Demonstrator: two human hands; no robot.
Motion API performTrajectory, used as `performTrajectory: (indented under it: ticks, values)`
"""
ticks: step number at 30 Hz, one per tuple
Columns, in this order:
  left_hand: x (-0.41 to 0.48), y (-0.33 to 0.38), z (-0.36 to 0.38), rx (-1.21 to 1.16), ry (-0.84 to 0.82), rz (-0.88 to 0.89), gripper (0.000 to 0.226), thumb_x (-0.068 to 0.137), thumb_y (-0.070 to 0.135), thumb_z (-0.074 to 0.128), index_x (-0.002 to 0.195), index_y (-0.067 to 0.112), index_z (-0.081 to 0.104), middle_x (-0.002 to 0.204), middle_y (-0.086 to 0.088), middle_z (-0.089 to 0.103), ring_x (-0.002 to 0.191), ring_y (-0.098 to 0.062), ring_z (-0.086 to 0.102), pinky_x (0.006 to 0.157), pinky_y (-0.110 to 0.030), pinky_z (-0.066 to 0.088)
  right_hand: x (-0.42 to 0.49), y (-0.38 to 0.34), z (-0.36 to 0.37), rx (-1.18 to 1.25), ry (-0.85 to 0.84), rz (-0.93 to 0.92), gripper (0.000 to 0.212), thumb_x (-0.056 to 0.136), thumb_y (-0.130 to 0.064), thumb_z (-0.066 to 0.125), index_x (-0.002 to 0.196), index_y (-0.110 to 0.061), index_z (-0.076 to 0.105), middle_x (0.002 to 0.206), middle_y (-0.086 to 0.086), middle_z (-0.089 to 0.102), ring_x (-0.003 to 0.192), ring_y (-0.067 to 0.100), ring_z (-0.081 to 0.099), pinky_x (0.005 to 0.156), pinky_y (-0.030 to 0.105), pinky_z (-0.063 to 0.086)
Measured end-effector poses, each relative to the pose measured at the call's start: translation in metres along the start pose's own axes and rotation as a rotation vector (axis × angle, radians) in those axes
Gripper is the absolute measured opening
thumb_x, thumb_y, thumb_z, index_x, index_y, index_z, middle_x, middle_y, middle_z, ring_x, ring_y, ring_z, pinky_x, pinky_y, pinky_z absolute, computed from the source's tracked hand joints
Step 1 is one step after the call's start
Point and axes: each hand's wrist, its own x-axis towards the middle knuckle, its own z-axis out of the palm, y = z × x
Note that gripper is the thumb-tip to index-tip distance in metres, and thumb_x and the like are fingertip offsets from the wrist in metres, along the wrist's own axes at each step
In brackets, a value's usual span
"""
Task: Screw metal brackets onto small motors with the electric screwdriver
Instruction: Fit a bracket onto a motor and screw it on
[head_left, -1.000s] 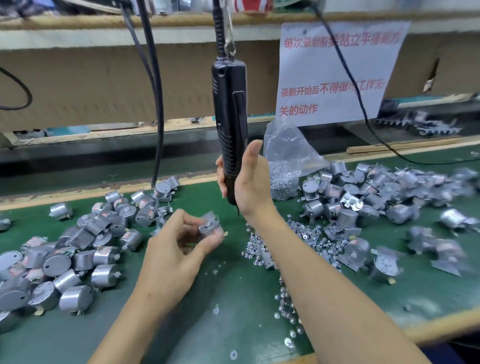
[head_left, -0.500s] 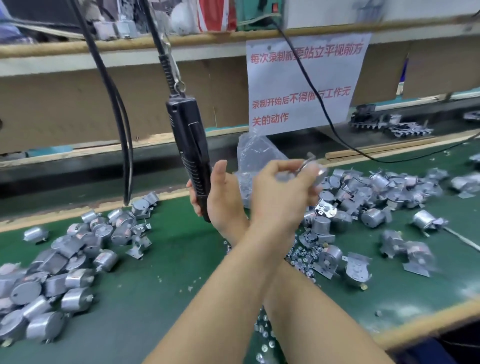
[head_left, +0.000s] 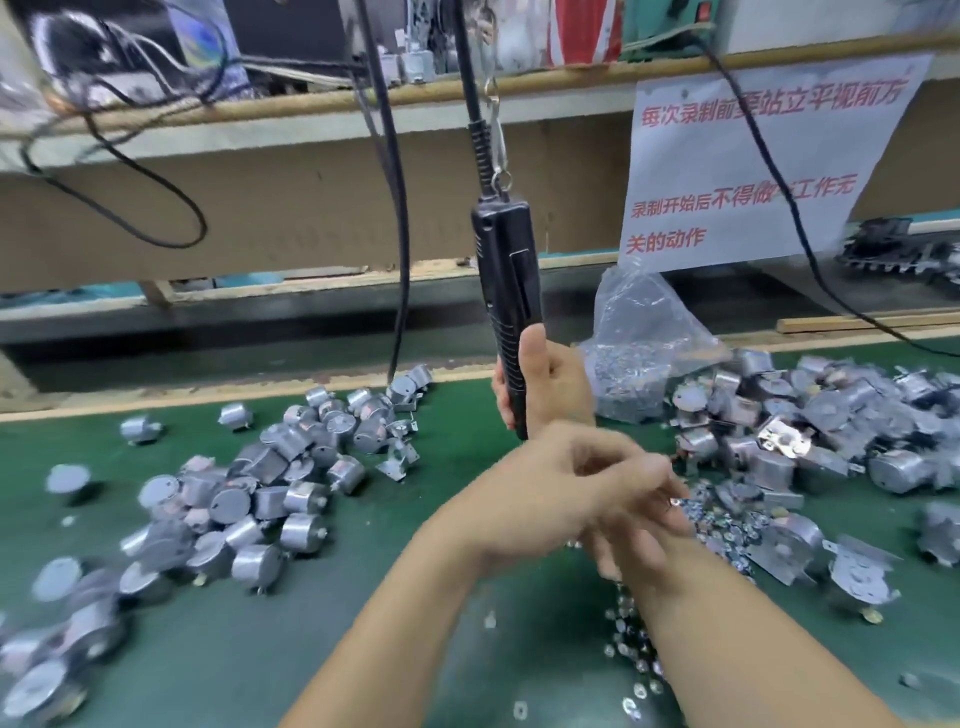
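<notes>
The black electric screwdriver (head_left: 506, 280) hangs from a hook and coiled cord, and my right hand (head_left: 558, 387) grips its lower end above the green mat (head_left: 457, 467). My left hand (head_left: 561, 488) crosses over my right forearm and hovers low over a heap of small screws (head_left: 727, 519). Its fingers are curled and blurred, with a small glint at the tips, so whether they pinch anything is unclear. Bare round motors (head_left: 249, 499) lie heaped on the left. On the right lies a heap of motors with brackets (head_left: 810, 431).
A clear plastic bag (head_left: 639, 343) of small parts stands behind my right hand. A paper sign (head_left: 753, 166) hangs from the shelf. Black cables (head_left: 400, 260) dangle over the mat's far left. Loose screws (head_left: 634, 644) are scattered by my right forearm.
My left hand carried a bracketed motor from the left across my right arm to the right pile. It no longer holds the motor and has dropped toward the screws. My right hand kept hold of the screwdriver.
</notes>
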Motion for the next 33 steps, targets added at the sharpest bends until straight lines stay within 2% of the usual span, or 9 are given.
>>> performTrajectory:
  ticks: [2,4,8,10,15,21,24,29,33]
  values:
    - [-0.029,-0.006,-0.024,0.085,-0.096,-0.096,0.031,0.102,0.031,0.053,0.104,0.004,0.067,0.096,-0.011,0.075,0.069,-0.021,0.069,0.046,-0.021,0.049,-0.001,0.000,0.004,-0.008,0.005,0.002,0.101,0.063,-0.102,0.043,0.062,-0.002,0.048,0.051,0.003,0.050,0.041,0.018,0.043,0.043,0.026,0.037]
    - [-0.048,-0.013,-0.044,0.152,0.008,-0.193,0.027,0.099,0.038,0.057,0.101,0.013,0.069,0.095,-0.004,0.076,0.072,-0.017,0.071,0.048,-0.021,0.049,-0.003,-0.002,0.006,-0.015,0.013,-0.014,0.098,0.066,-0.101,0.041,0.062,-0.004,0.048,0.050,0.004,0.049,0.039,0.019,0.042,0.042,0.026,0.036]
    - [-0.059,-0.042,-0.086,0.777,0.839,-0.355,0.026,0.091,0.044,0.064,0.103,0.021,0.066,0.091,0.007,0.072,0.089,-0.015,0.066,0.071,-0.029,0.049,-0.001,-0.004,0.003,-0.022,0.018,0.016,0.092,0.062,-0.103,0.039,0.064,-0.011,0.049,0.050,0.002,0.048,0.040,0.019,0.042,0.042,0.027,0.038]
    - [-0.063,-0.055,-0.104,1.131,1.022,-0.541,0.039,0.091,0.045,0.063,0.113,0.013,0.060,0.107,-0.006,0.068,0.107,-0.030,0.057,0.084,-0.037,0.047,0.000,-0.005,0.000,-0.017,0.006,0.030,0.088,0.062,-0.103,0.039,0.062,-0.016,0.051,0.050,0.001,0.049,0.039,0.018,0.043,0.042,0.027,0.039]
    - [-0.065,-0.079,-0.117,1.303,0.989,-0.793,0.043,0.093,0.042,0.061,0.122,0.011,0.054,0.119,-0.015,0.062,0.121,-0.038,0.043,0.094,-0.047,0.039,0.003,-0.008,-0.011,0.005,0.025,0.009,0.077,0.066,-0.099,0.040,0.055,-0.024,0.056,0.049,0.000,0.049,0.038,0.018,0.043,0.043,0.026,0.040]
    - [-0.052,-0.075,-0.112,1.195,1.096,-0.396,0.027,0.095,0.025,0.059,0.114,0.007,0.064,0.105,-0.017,0.063,0.101,-0.039,0.055,0.085,-0.045,0.042,0.006,-0.002,-0.019,0.054,0.014,0.020,0.077,0.064,-0.100,0.043,0.058,-0.024,0.056,0.049,0.001,0.049,0.039,0.019,0.042,0.042,0.025,0.040]
    - [-0.036,-0.070,-0.103,1.133,0.865,-0.154,0.033,0.092,0.020,0.064,0.125,0.014,0.065,0.117,-0.011,0.060,0.104,-0.034,0.058,0.091,-0.040,0.045,0.006,0.003,-0.020,0.091,-0.053,0.067,0.081,0.059,-0.102,0.043,0.059,-0.022,0.055,0.050,0.001,0.048,0.039,0.018,0.042,0.044,0.025,0.039]
    - [-0.013,-0.081,-0.093,1.078,0.349,-0.089,0.041,0.089,0.010,0.061,0.121,0.036,0.068,0.122,0.005,0.058,0.112,-0.019,0.056,0.104,-0.030,0.039,0.006,0.010,-0.016,0.154,-0.178,0.154,0.090,0.049,-0.105,0.048,0.062,-0.015,0.051,0.050,0.004,0.044,0.038,0.017,0.039,0.043,0.024,0.035]
    - [-0.013,-0.097,-0.088,0.972,0.398,0.023,0.044,0.085,0.015,0.060,0.123,0.038,0.065,0.114,0.011,0.061,0.102,-0.007,0.049,0.095,-0.016,0.032,0.005,0.016,-0.016,0.108,-0.192,0.161,0.093,0.052,-0.105,0.044,0.063,-0.012,0.048,0.051,0.004,0.044,0.039,0.017,0.039,0.044,0.025,0.036]
